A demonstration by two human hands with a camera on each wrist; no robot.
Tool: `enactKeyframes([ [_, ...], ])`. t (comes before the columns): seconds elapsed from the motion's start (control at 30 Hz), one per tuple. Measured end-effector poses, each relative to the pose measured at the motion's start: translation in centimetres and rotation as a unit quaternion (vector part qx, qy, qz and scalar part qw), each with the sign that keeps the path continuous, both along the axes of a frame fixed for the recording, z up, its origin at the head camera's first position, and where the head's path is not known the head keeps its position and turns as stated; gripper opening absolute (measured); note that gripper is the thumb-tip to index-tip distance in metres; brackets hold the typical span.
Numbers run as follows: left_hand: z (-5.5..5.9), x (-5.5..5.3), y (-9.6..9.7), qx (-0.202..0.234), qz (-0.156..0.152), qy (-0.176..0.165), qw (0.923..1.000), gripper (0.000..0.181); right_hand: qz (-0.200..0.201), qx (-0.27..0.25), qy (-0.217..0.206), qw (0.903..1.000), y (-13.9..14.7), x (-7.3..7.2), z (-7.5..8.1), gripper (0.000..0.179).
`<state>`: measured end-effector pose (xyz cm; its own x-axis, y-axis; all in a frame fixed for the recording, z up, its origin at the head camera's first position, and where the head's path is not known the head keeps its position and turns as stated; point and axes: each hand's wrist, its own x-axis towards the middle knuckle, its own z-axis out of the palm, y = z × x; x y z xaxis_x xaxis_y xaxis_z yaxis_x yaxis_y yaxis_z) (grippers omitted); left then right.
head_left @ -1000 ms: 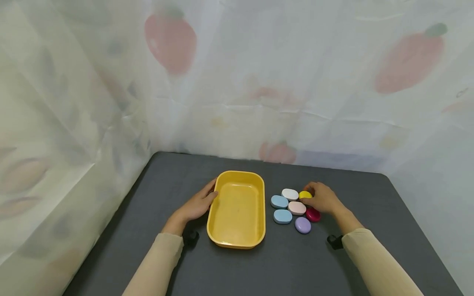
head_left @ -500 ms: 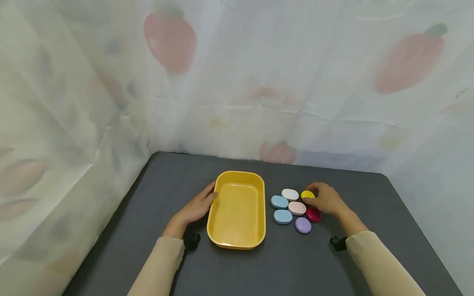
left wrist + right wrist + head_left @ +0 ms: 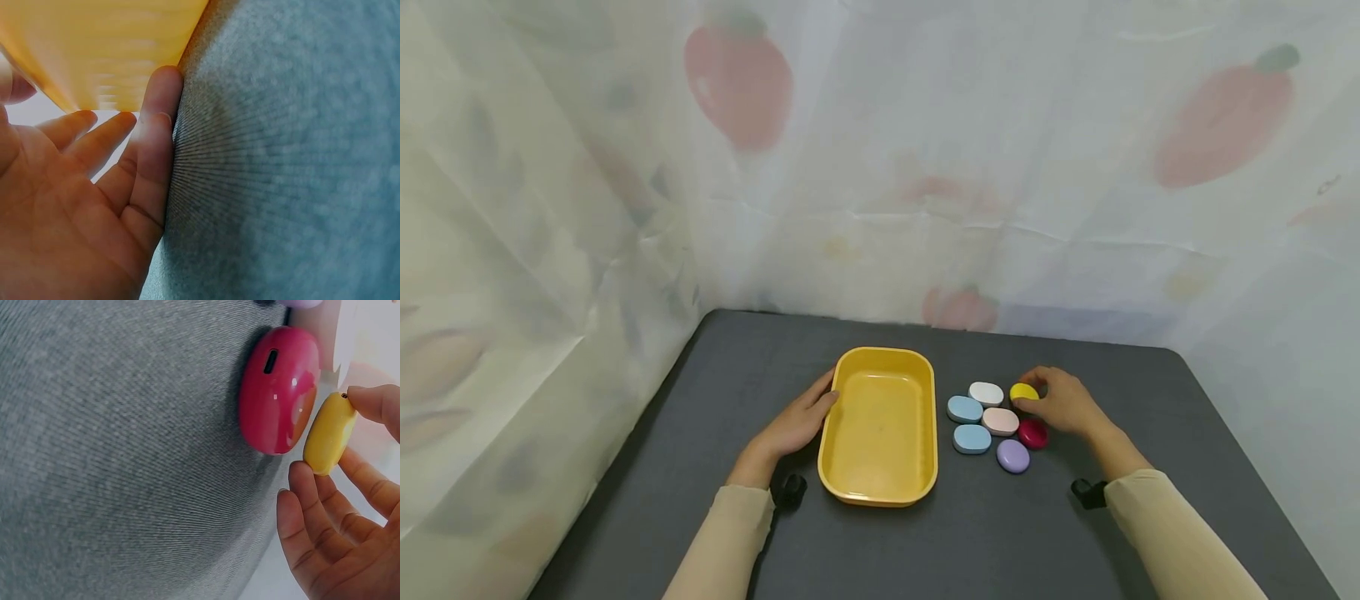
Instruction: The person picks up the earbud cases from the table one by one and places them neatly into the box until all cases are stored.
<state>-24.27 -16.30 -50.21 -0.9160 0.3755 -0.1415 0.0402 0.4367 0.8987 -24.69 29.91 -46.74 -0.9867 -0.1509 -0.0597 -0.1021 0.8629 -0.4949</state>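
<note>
Between thumb and fingers, my right hand (image 3: 1062, 402) pinches a round yellow earbud case (image 3: 329, 434), its edge tilted up in the right wrist view. Just beside it lies a glossy crimson earbud case (image 3: 280, 390) with a dark port slot in its side. On the left, a yellow tray (image 3: 823, 467) stands with its inside bare. My left hand (image 3: 793, 423) holds that tray by its left side, thumb at the rim. In the left wrist view the fingers (image 3: 164, 94) lie against the tray's outer wall.
Left of the right hand lie a white case (image 3: 986, 393), a pale pink case (image 3: 1001, 421), two light blue cases, one in front (image 3: 972, 439), and a lilac round case (image 3: 1013, 456). All rest on a grey table (image 3: 880, 558). A patterned curtain (image 3: 880, 167) hangs behind.
The right hand has shifted slightly to the right with the yellow earbud case, away from the white one. The left hand and the tray have stayed in place.
</note>
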Motion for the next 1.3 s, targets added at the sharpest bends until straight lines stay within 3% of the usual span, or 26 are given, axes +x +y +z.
enactKeyframes([
  [0.4,-0.2,-0.1,0.0,0.013,-0.001,-0.004,0.9999,0.058,0.004,0.003,0.019,0.9998,-0.8,-0.2,0.7,0.045],
  [0.8,-0.5,-0.1,-0.1,0.020,-0.002,-0.003,0.9998,0.057,0.046,0.007,0.036,0.9983,-2.7,-0.4,2.8,0.040],
  [1.3,-0.6,0.0,0.0,0.030,0.000,-0.008,0.9995,0.057,0.076,0.017,0.053,0.9956,-4.5,-0.7,4.1,0.042],
])
